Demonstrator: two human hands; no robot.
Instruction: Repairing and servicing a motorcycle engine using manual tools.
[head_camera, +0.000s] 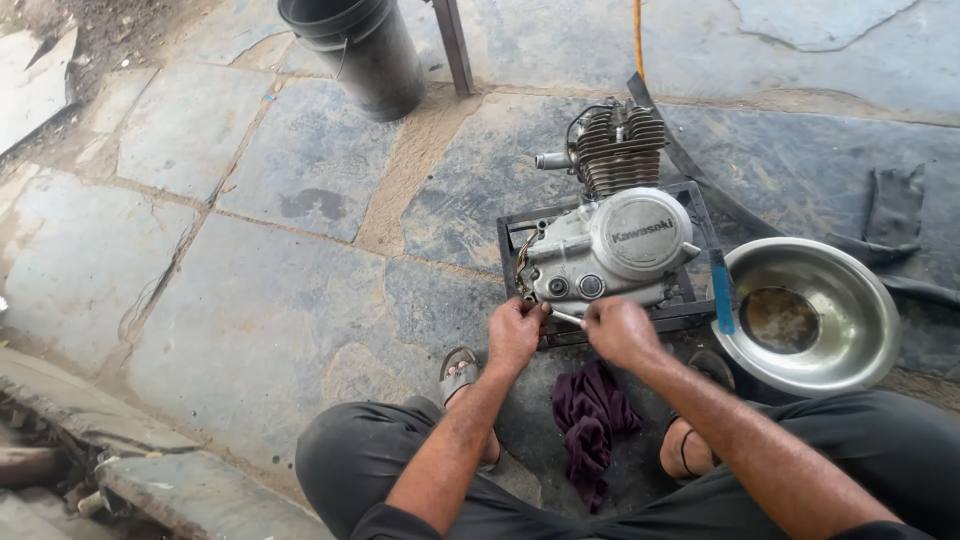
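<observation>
Person squats on stone floor (250, 330), sandal (459, 373) planted left of the work; black bucket (360, 50) stands well apart at the far edge of the floor

Left hand (514, 333) sits at the near left corner of the metal frame (700, 215), grip closed around one end of a thin metal tool (566, 318), knuckles touching the lower edge of the engine (610, 240)

Engine lies on the frame, finned cylinder pointing away, round side cover facing up

Right hand (620, 330) is just beside the left, at the frame's near edge, grip pinched shut on the tool's other end; tool tip hidden, cannot tell which fastener it meets

Judgement: this looks like working a fastener low on the cover. Done well means the tool seated square, the left hand steadying the case, short controlled turns so nothing slips or rounds off

Purple rag (592, 425) lies on the floor under the wrists, near for wiping

Blue-handled tool (721, 290) leans at the frame's right edge; steel bowl (810, 315) just beside it, dark oily liquid inside, handy for loose parts
</observation>
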